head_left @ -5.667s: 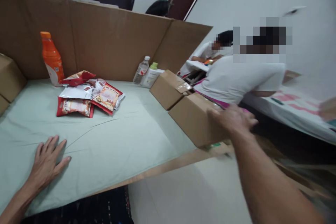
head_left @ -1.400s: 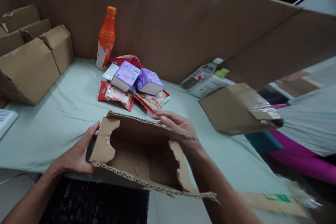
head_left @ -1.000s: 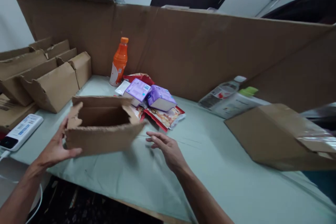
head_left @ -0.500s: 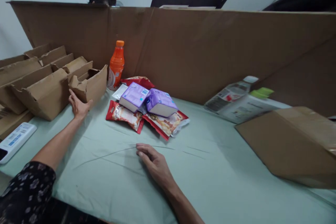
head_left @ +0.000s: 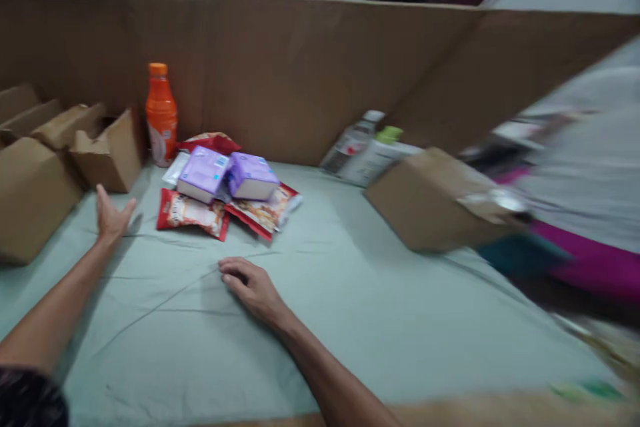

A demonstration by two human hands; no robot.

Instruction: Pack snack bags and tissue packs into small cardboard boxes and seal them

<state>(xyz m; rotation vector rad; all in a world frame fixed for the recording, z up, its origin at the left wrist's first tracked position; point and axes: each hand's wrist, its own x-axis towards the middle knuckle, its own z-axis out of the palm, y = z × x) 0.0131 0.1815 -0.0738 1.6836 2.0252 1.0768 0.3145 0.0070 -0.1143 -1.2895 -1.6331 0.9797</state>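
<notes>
My left hand [head_left: 111,215] is stretched out over the pale green table cloth [head_left: 320,320], fingers apart and holding nothing, a short way from the torn open cardboard box [head_left: 111,152] at the left. My right hand [head_left: 249,285] rests on the cloth near the middle, fingers loosely curled and empty. Beyond both hands lie two purple packs [head_left: 227,173] on top of red snack packets [head_left: 193,212]. An orange drink bottle [head_left: 161,115] stands behind them.
More cardboard boxes [head_left: 30,180] crowd the left edge. A closed box with tape [head_left: 440,203] sits at the right, a clear bottle [head_left: 353,141] and a white bottle with green cap [head_left: 380,155] behind it. A tall cardboard wall [head_left: 310,73] backs the table. A person in grey sits at far right.
My left hand has let go of the torn box, now set beside the other boxes, and drawn back a little. The view has swung right. My right hand stays on the cloth.
</notes>
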